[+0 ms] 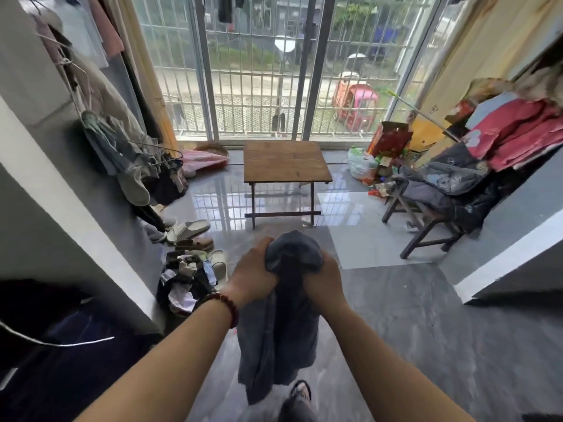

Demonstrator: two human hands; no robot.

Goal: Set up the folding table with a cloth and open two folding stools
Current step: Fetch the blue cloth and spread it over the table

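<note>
both fists, left hand [254,271] and right hand [324,280], clench bunched grey cloth [280,324]; long axis vertical, tail hanging floorward. folding table [286,164] stands unfolded ahead, well apart, by window.

Both forearms [182,360] are bare up to the near edge of the view. A bracelet [227,306] of round, dark red beads circles the wrist of the left hand [254,269]. At the near edge, one foot wears an open sandal [301,389] with dark straps, just beyond a dark grey trouser leg [297,411].
</note>
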